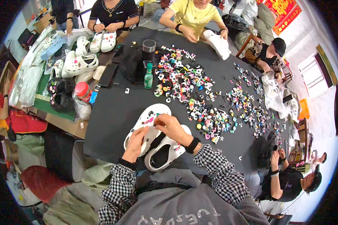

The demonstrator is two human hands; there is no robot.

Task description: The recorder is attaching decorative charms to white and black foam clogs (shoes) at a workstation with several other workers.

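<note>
A white clog (158, 108) with holes and several small coloured charms on its toe lies in front of me on the black table. My left hand (136, 141) grips it by the side, thumb near the top. Over the upper of the same clog, my right hand (172, 129) is closed in a pinch; whatever is between its fingertips is too small to make out. Beside it, partly under my right wrist, lies a second white clog (176, 149), with its dark opening toward me. Some of both shoes is hidden by my hands.
Heaps of colourful shoe charms (184, 77) spread over the black table (112, 127). A green bottle (148, 77), dark cup (149, 45) and black phone (108, 74) stand or lie at the left. Finished-looking clogs (79, 64) and a red-lidded jar (82, 90) crowd the side table. Several people work around.
</note>
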